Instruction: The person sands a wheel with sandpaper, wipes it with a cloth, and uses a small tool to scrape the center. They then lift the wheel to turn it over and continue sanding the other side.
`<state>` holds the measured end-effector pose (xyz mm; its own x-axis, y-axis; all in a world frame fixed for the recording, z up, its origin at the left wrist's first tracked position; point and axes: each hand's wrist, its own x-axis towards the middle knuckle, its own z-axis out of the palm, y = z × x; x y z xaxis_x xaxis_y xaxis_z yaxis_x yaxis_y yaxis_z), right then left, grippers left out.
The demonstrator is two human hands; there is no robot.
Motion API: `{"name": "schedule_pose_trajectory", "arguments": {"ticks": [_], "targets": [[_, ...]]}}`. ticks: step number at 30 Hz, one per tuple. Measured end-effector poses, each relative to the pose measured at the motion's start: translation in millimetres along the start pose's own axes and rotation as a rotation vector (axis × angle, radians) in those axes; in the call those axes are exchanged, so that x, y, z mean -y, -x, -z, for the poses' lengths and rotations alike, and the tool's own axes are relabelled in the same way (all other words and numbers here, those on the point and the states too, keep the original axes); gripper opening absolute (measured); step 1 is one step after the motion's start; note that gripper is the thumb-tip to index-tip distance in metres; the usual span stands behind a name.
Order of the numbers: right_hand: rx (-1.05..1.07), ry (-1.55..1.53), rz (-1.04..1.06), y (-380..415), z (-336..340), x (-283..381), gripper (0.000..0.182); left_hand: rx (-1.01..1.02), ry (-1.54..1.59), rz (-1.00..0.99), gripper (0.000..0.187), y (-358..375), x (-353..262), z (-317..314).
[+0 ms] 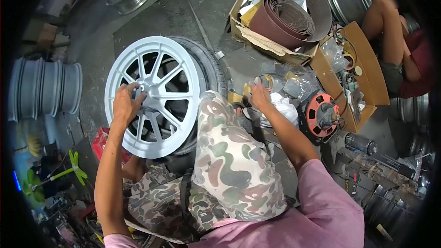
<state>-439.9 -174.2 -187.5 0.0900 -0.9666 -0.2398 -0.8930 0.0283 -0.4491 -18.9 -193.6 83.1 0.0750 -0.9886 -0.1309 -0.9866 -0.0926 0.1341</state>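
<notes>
Left hand, fingers spread, is likely steadying wheel; right hand is hovering off its three o'clock, pinch unclear; next move probably needing steadiness.

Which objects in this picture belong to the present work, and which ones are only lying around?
Probably in the job:
pale spoked metal wheel, under the left hand
black rubber tyre beneath it
small yellow piece beside the right hand; unclear if held

Apparently just lying about:
wide brown coiled strip
red-and-black round reel
grey metal rims
</notes>
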Motion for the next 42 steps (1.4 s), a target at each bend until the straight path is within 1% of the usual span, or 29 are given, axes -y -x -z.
{"name": "schedule_pose_trajectory", "arguments": {"ticks": [1,2,3,5,7,9,10,11,12,13,14,15,17,18,19,21,22,25,27,29,30,31,33,34,36,37,39,41,42], "targets": [[-0.059,0.164,0.084,-1,-5,-1,0.046,-0.024,-0.065,-0.054,0.041,1,1,3],[0.046,0.228,0.03,-7,-7,-4,0.061,-0.047,-0.13,-0.103,0.042,4,3,5],[0.055,0.219,0.049,-8,-9,-5,0.061,-0.046,-0.141,-0.084,0.042,4,5,6],[0.036,0.246,0.066,-12,-15,-9,0.061,-0.019,-0.091,-0.143,0.038,1,13,13],[-0.071,0.195,0.107,-14,-20,-11,0.061,0.033,0.006,-0.149,0.035,-1,26,20],[-0.03,0.12,0.12,-23,-15,-17,0.06,0.039,0.086,-0.14,0.033,2,41,25],[-0.02,0.16,0.133,-30,-19,-22,0.056,0.034,0.085,-0.132,0.032,9,45,27],[-0.012,0.201,0.143,-37,-23,-26,0.051,0.055,0.033,-0.156,0.038,17,49,29],[-0.009,0.198,0.159,-43,-24,-27,0.051,0.014,0.004,-0.185,0.043,28,56,22],[0.033,0.216,0.176,-47,-19,-26,0.042,-0.026,-0.023,-0.215,0.048,42,53,18],[0.077,0.238,0.191,-49,-17,-24,0.034,0.041,-0.047,-0.153,0.055,57,48,14],[0.081,0.246,0.202,-45,-8,-15,0.034,0.086,-0.091,-0.141,0.063,69,43,11],[-0.1,-0.017,0.208,-32,22,12,0.022,0.13,-0.13,-0.146,0.072,87,33,4],[-0.013,-0.293,0.09,-34,30,16,0.017,0.197,-0.133,-0.106,0.078,90,27,4],[-0.009,-0.281,0.098,-30,40,27,0.017,0.194,-0.121,-0.098,0.078,92,26,1],[-0.208,-0.435,0.102,-16,63,51,0.015,0.17,-0.13,-0.138,0.078,93,24,-3],[-0.236,-0.398,0.118,-13,78,61,0.019,0.188,-0.141,-0.133,0.076,93,21,-4],[-0.274,-0.458,0.188,-6,120,100,0.025,0.147,-0.119,-0.162,0.075,97,25,-15],[-0.277,-0.432,0.225,-7,140,130,0.029,0.121,-0.077,-0.16,0.073,101,28,-16],[-0.254,-0.612,0.18,-12,152,159,0.03,0.162,-0.04,-0.178,0.07,100,29,-7],[-0.311,-0.629,0.227,-8,157,188,0.031,0.116,-0.013,-0.21,0.067,100,36,-6],[-0.307,-0.619,0.235,-14,159,199,0.031,0.111,-0.002,-0.204,0.067,99,44,-3],[0.036,-0.855,0.109,-31,161,216,0.026,0.068,0.102,-0.189,0.067,96,59,9],[0.037,-0.846,0.111,-35,160,226,0.026,0.036,0.102,-0.156,0.066,95,65,15],[0.623,-1.424,0.063,-36,158,254,0.026,0.035,0.122,-0.108,0.066,92,83,28],[0.578,-1.36,0.132,-28,156,272,0.03,0.039,0.136,-0.063,0.065,89,95,30],[0.883,-1.477,0.198,-34,148,283,0.031,-0.008,0.17,-0.107,0.068,83,120,20],[1.017,-1.67,0.093,-27,143,298,0.038,0.098,0.236,-0.05,0.072,77,136,10],[1.013,-1.687,0.036,-23,140,304,0.038,0.027,0.199,-0.095,0.08,76,146,-7]]}}
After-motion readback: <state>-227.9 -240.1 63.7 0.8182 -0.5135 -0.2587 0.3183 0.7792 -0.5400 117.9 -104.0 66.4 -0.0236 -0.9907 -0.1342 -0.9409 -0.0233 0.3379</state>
